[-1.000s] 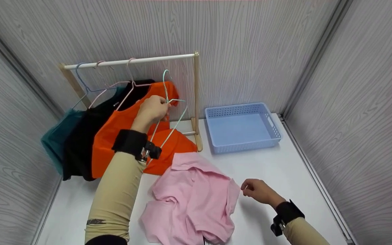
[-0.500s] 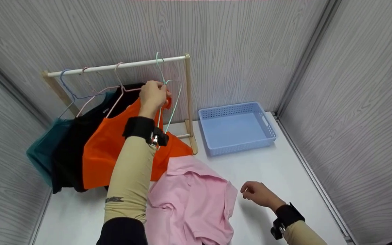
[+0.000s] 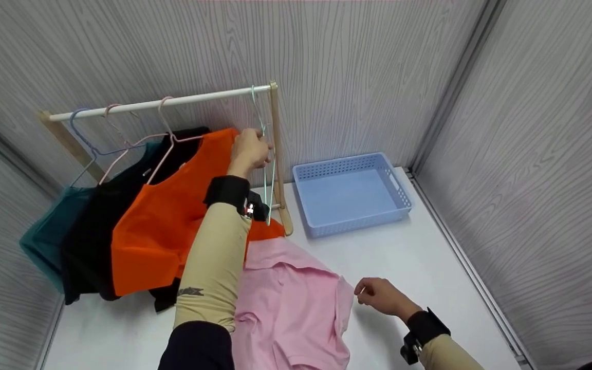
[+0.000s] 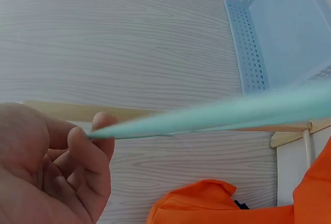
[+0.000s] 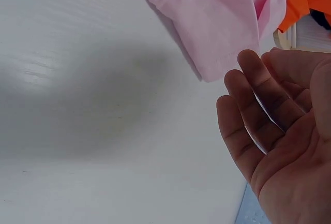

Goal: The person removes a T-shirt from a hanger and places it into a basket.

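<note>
My left hand (image 3: 250, 151) pinches a mint-green clothes hanger (image 3: 265, 177) below its hook, which sits at the right end of the white rail (image 3: 208, 96). Close up in the left wrist view, thumb and fingers meet on the green hanger (image 4: 222, 118), which carries no garment. My right hand (image 3: 383, 297) hovers over the table with loosely curled fingers, holding nothing. Beside its fingertips lies a pink garment (image 3: 303, 313), spread and creased; my left arm covers part of it. In the right wrist view the hand (image 5: 289, 125) is near a pink corner (image 5: 212, 43).
Orange (image 3: 144, 231), black (image 3: 88, 246) and teal (image 3: 44, 241) garments hang on the rack's left and middle, on pink and blue hangers. A wooden post (image 3: 275, 139) ends the rack. A pale blue basket (image 3: 357, 224) stands at its right. Grained panels wall the table.
My left hand has raised the green hanger to the rail, then moved it right towards the end post, turning it edge-on. My right hand has barely moved. The head view has shifted slightly.
</note>
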{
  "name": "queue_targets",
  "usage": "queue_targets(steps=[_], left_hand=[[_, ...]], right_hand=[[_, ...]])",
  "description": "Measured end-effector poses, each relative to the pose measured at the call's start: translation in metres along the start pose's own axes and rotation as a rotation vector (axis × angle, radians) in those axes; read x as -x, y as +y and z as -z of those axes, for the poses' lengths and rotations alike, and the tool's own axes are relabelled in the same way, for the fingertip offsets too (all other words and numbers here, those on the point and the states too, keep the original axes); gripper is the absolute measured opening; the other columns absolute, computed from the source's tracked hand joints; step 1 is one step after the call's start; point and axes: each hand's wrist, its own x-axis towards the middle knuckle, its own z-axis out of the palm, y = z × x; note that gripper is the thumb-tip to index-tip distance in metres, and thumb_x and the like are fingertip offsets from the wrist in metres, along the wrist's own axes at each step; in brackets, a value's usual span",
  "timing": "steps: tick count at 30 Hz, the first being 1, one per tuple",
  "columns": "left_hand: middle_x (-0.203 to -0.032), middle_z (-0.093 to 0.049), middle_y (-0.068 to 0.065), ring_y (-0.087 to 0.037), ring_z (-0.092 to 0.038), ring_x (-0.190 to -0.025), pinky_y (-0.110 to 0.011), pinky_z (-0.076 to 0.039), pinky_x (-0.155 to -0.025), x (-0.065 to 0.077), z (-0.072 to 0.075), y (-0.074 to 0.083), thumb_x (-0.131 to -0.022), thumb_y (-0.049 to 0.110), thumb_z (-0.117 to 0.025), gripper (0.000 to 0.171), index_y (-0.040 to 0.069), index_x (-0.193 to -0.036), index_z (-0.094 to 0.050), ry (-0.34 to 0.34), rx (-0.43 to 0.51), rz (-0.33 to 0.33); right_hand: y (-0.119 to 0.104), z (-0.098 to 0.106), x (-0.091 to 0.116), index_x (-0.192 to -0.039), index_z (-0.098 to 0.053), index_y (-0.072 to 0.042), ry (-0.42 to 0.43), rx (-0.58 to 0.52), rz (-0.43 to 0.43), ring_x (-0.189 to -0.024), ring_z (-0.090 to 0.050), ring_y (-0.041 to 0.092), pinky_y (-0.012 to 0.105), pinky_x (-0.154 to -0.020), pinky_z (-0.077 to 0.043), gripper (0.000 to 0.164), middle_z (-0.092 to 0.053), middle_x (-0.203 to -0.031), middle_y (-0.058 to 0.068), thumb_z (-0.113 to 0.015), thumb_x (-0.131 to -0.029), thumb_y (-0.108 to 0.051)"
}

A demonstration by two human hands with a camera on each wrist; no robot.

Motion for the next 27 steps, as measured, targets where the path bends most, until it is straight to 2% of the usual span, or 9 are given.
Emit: queue_targets(steps=[4, 7, 10, 14, 17, 19, 22, 24, 27], left_hand=[[-0.110, -0.069, -0.004, -0.011, -0.061, -0.068, -0.020, -0.050, -0.058, 0.005, -0.003, -0.008, -0.105, 0.022, -0.036, 0.037, 0.006, -0.131, -0.056, -0.009, 0.002, -0.027], [-0.102, -0.068, -0.004, -0.012, -0.058, -0.067, -0.022, -0.050, -0.059, 0.009, -0.001, -0.018, -0.106, 0.027, -0.034, 0.037, 0.006, -0.111, -0.064, 0.010, -0.023, -0.043], [-0.091, -0.065, -0.003, -0.014, -0.055, -0.065, -0.024, -0.046, -0.057, 0.015, 0.004, -0.031, -0.105, 0.034, -0.035, 0.040, 0.009, -0.096, -0.065, 0.041, -0.041, -0.034], [-0.092, -0.065, -0.004, -0.014, -0.056, -0.066, -0.025, -0.050, -0.058, 0.028, 0.019, -0.056, -0.105, 0.041, -0.036, 0.041, 0.014, -0.102, -0.067, 0.039, 0.013, 0.001], [-0.099, -0.068, -0.005, -0.016, -0.058, -0.069, -0.030, -0.055, -0.063, 0.041, 0.033, -0.076, -0.104, 0.041, -0.037, 0.040, 0.015, -0.111, -0.067, -0.011, 0.027, 0.009], [-0.096, -0.066, -0.007, -0.020, -0.058, -0.073, -0.033, -0.055, -0.067, 0.052, 0.040, -0.090, -0.104, 0.040, -0.039, 0.040, 0.012, -0.104, -0.068, -0.050, 0.008, -0.001], [-0.083, -0.061, -0.006, -0.025, -0.058, -0.075, -0.033, -0.053, -0.065, 0.069, 0.046, -0.110, -0.103, 0.039, -0.040, 0.039, 0.013, -0.089, -0.064, -0.084, -0.026, -0.008], [-0.074, -0.055, -0.004, -0.024, -0.057, -0.072, -0.030, -0.050, -0.061, 0.081, 0.046, -0.126, -0.104, 0.039, -0.041, 0.040, 0.012, -0.081, -0.060, -0.076, -0.045, -0.004], [-0.077, -0.057, -0.006, -0.026, -0.059, -0.073, -0.032, -0.048, -0.064, 0.097, 0.039, -0.153, -0.104, 0.036, -0.040, 0.036, 0.012, -0.090, -0.063, -0.032, -0.117, 0.028]], right_hand=[[-0.004, -0.007, -0.005, -0.099, -0.065, 0.000, -0.027, 0.006, 0.023, -0.068, -0.055, 0.006, 0.023, -0.058, -0.043, 0.012, -0.069, -0.080, 0.013, -0.057, -0.092, -0.007], [-0.006, -0.013, -0.010, -0.098, -0.065, -0.001, -0.036, 0.021, 0.041, -0.068, -0.055, 0.005, 0.023, -0.059, -0.043, 0.011, -0.068, -0.080, 0.010, -0.058, -0.092, -0.006], [-0.009, -0.018, -0.015, -0.097, -0.065, -0.003, -0.036, 0.027, 0.055, -0.068, -0.053, 0.004, 0.024, -0.060, -0.043, 0.009, -0.067, -0.080, 0.006, -0.059, -0.090, -0.006], [-0.015, -0.026, -0.025, -0.094, -0.064, -0.003, -0.035, 0.054, 0.099, -0.072, -0.053, 0.006, 0.024, -0.064, -0.044, 0.007, -0.066, -0.083, 0.005, -0.060, -0.089, -0.006], [-0.024, -0.034, -0.034, -0.094, -0.064, -0.002, -0.028, 0.098, 0.135, -0.077, -0.057, 0.012, 0.027, -0.068, -0.047, 0.007, -0.066, -0.085, 0.008, -0.060, -0.088, -0.004], [-0.031, -0.040, -0.039, -0.097, -0.062, 0.000, -0.014, 0.141, 0.143, -0.081, -0.060, 0.019, 0.033, -0.071, -0.050, 0.010, -0.066, -0.089, 0.011, -0.061, -0.087, -0.002], [-0.045, -0.052, -0.048, -0.107, -0.060, -0.002, 0.023, 0.223, 0.101, -0.091, -0.061, 0.030, 0.045, -0.077, -0.052, 0.024, -0.062, -0.102, 0.018, -0.066, -0.084, -0.006], [-0.055, -0.063, -0.053, -0.120, -0.057, -0.005, 0.032, 0.269, 0.037, -0.104, -0.058, 0.038, 0.053, -0.081, -0.052, 0.043, -0.055, -0.119, 0.022, -0.073, -0.081, -0.014], [-0.070, -0.080, -0.057, -0.141, -0.045, -0.015, -0.028, 0.339, -0.035, -0.129, -0.042, 0.049, 0.063, -0.085, -0.050, 0.078, -0.035, -0.147, 0.027, -0.082, -0.074, -0.031]])
